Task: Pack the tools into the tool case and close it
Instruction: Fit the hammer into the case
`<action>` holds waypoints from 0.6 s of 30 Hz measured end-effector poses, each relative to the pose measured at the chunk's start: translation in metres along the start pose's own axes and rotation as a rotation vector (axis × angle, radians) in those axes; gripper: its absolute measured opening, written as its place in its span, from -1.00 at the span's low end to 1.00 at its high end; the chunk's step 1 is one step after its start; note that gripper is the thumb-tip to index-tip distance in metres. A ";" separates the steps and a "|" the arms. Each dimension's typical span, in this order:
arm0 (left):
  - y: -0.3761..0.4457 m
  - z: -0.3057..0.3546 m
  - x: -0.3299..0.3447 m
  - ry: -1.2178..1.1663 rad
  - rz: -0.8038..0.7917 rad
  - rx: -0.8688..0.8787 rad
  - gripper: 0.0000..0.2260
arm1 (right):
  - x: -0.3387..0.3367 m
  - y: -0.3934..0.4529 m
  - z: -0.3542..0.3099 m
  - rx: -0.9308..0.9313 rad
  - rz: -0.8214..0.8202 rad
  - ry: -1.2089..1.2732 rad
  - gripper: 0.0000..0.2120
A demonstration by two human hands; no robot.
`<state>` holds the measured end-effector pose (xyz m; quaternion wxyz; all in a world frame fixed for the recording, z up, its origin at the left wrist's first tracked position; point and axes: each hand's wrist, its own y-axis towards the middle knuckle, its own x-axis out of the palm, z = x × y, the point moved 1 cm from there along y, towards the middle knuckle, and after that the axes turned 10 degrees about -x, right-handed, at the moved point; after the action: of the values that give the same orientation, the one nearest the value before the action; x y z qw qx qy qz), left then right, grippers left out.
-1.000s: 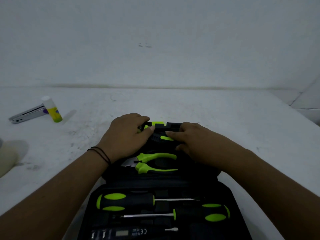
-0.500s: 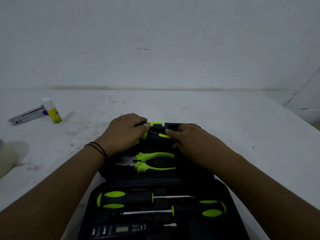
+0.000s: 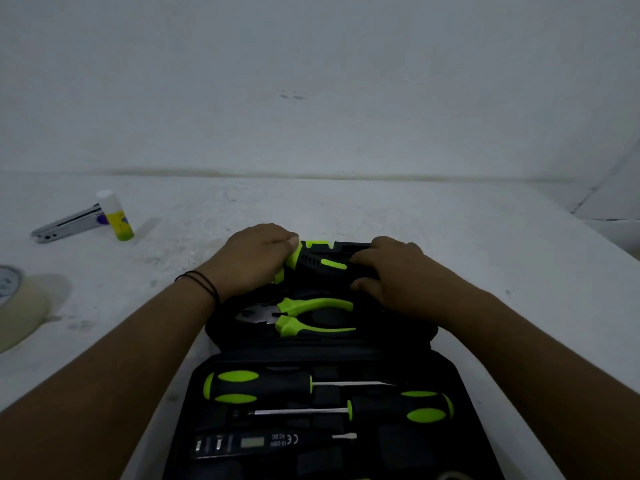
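Observation:
An open black tool case (image 3: 460, 382) lies in front of me on the white table. Its near half holds two black-and-green screwdrivers (image 3: 256, 386) (image 3: 401, 408) and a dark voltage tester (image 3: 249, 443). Green-handled pliers (image 3: 304, 317) lie in the far half. At the case's far edge, my left hand (image 3: 252, 259) and my right hand (image 3: 394, 271) both grip a black tool with green accents (image 3: 320, 263), one at each end. Its right end is hidden under my fingers.
A glue stick (image 3: 116, 216) stands at the far left beside a metal clip-like tool (image 3: 65, 226). A roll of tape (image 3: 17, 306) sits at the left edge. The table's right edge (image 3: 588, 230) runs diagonally near the wall corner.
Both hands have stayed on the black-and-green tool, shifting it slightly; more of its green end shows by my left thumb. The case and other tools have not moved.

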<state>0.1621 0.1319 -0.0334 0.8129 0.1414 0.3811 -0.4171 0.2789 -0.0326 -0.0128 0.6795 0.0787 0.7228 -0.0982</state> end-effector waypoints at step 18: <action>0.011 0.002 -0.012 0.061 -0.119 -0.052 -0.56 | 0.009 -0.003 0.004 -0.025 0.076 -0.080 -0.63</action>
<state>0.1677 0.1442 -0.0242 0.7780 0.1099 0.4242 -0.4501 0.2817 -0.0371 -0.0224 0.7119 0.0935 0.6929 -0.0665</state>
